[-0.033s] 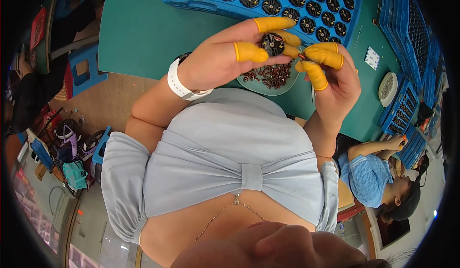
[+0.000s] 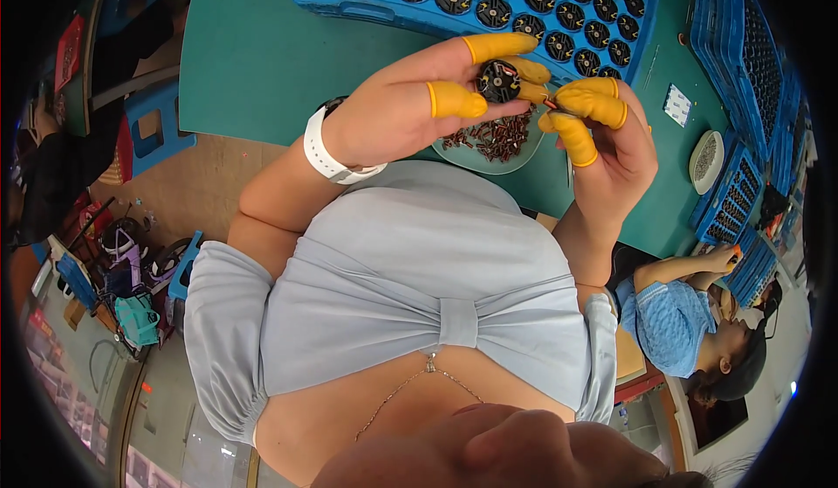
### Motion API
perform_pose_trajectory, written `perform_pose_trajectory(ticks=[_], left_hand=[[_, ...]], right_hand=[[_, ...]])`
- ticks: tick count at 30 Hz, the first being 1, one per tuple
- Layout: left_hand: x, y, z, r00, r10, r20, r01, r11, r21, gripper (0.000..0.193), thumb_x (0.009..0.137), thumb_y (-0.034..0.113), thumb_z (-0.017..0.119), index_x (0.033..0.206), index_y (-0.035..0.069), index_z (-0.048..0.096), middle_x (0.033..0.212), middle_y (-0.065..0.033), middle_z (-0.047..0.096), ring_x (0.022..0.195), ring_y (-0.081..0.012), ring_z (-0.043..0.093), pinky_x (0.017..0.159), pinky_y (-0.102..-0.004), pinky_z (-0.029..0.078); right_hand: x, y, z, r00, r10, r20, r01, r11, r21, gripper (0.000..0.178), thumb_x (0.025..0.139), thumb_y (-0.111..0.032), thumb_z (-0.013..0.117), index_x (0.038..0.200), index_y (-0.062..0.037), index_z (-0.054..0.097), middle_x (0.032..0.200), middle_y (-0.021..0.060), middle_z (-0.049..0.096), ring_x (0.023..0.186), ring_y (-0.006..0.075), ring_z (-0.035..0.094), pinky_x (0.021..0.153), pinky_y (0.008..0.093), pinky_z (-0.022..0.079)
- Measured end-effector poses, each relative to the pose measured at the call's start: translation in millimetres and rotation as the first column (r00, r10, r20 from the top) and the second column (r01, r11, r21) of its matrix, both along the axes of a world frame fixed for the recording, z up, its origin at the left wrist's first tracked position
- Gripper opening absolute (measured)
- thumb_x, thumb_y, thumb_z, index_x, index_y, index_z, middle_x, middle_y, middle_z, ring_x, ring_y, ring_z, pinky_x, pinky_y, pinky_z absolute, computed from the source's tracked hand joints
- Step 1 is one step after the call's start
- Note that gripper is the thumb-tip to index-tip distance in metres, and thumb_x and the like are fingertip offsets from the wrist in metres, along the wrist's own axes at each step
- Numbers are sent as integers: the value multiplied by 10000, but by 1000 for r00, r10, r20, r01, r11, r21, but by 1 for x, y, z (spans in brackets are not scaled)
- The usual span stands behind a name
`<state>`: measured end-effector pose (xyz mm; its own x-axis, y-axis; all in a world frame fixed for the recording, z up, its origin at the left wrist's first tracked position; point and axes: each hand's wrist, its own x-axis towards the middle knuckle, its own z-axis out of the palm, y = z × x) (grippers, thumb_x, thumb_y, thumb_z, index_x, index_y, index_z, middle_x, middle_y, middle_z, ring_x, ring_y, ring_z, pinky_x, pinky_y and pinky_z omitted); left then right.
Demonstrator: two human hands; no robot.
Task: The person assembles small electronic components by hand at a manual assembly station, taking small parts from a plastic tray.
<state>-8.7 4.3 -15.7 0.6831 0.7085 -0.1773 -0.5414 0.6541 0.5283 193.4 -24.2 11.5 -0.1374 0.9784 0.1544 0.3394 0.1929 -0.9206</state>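
My left hand (image 2: 436, 91), in yellow finger cots, holds a round black part (image 2: 498, 81) with a metallic centre and a small reddish piece in its face. Close to its right side, my right hand (image 2: 602, 126) pinches a small copper-brown piece (image 2: 550, 103) between cot-covered thumb and fingers. A thin metal shaft (image 2: 571, 174) shows below the right fingers; whether they grip it, I cannot tell. Under the hands lies a pale dish (image 2: 511, 167) with a heap of small copper-brown pieces (image 2: 497, 141). Beyond them, a blue tray (image 2: 349, 8) holds rows of similar round black parts.
Blue trays (image 2: 751, 60) stand stacked at the right of the green table (image 2: 253, 69). Nearer are a white bowl of small grey pieces (image 2: 706, 163) and a white card (image 2: 676, 106). A co-worker (image 2: 668, 318) in blue sits at the right; a blue stool (image 2: 157, 126) stands at the left.
The round black part has tilted slightly in my left hand, showing more of its side, and the left thumb has shifted a little. My right hand stays nearly still.
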Motion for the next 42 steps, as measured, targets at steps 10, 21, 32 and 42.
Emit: perform_pose_trajectory(ticks=[10, 21, 32, 42], left_hand=[[1, -5, 2, 987, 4, -158, 45, 952, 304, 557, 881, 4, 542, 1385, 7, 305, 1299, -162, 477, 1153, -214, 507, 967, -335, 440], [-2, -5, 6, 965, -67, -252, 143, 944, 297, 419, 877, 27, 577, 1286, 51, 489, 925, -56, 601, 749, -81, 552, 652, -215, 478], [2, -8, 13, 962, -51, -267, 137, 939, 315, 418, 884, 10, 558, 1293, 50, 481, 922, -63, 589, 774, -99, 575, 646, -223, 483], [0, -11, 9, 870, 119, -479, 211, 788, 578, 477, 865, 10, 569, 1323, 40, 439, 1154, -80, 557, 865, -119, 580, 682, -220, 494]], right_hand=[[-9, -5, 2, 992, -12, -126, 26, 994, 107, 226, 668, -58, 767, 862, 18, 680, 788, 63, 566, 643, 120, 491, 556, 223, 375], [-2, -4, -2, 990, 45, -134, -29, 993, 117, 257, 660, -86, 776, 875, 17, 681, 772, 51, 544, 661, 129, 484, 567, 231, 365], [-3, -10, -2, 979, 16, -201, -4, 998, 60, 237, 662, -77, 773, 863, 12, 684, 770, 48, 542, 654, 125, 479, 566, 233, 367], [-4, -4, 13, 980, 68, 188, -111, 966, 233, 245, 610, -49, 755, 837, 6, 681, 728, 90, 531, 633, 193, 526, 520, 270, 409]])
